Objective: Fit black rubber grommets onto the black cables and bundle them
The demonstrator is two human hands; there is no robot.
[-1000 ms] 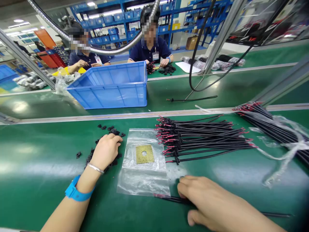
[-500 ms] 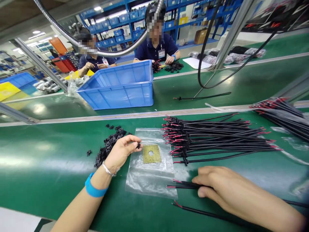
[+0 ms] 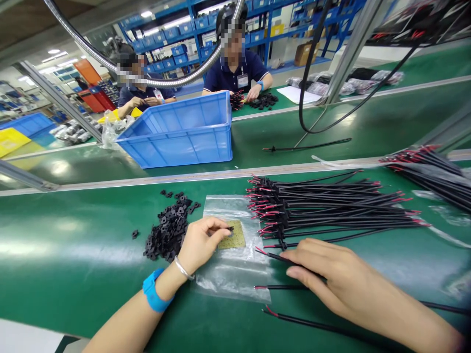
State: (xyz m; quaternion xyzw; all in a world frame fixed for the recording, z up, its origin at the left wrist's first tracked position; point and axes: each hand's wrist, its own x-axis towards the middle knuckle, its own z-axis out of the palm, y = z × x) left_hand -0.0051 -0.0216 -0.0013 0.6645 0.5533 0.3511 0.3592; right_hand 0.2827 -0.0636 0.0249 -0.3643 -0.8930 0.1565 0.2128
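My left hand (image 3: pixel 206 239) pinches a small black clip (image 3: pixel 230 228) over a yellowish square plate (image 3: pixel 235 236). Beneath that plate is a clear plastic bag (image 3: pixel 231 279) lying flat. In my right hand (image 3: pixel 320 269) a black cable (image 3: pixel 276 257) is gripped between thumb and fingers, its split red-tipped end pointing left toward the plate. Two more loose cables lie below, one (image 3: pixel 285 288) near my fingers and another (image 3: pixel 294 318) nearer the front. Left of my left hand sits a heap of black clips (image 3: pixel 169 228).
Many cables with clips fitted (image 3: pixel 324 206) lie in a row at right, with another bundle (image 3: pixel 430 169) beyond. A blue bin (image 3: pixel 180 144) stands on the far strip. Two co-workers (image 3: pixel 235 68) sit opposite. A metal hose (image 3: pixel 165 82) hangs in front.
My left hand has moved right, bringing the clip over the yellowish plate. My right hand has lifted one cable up and left, away from the one beside it.
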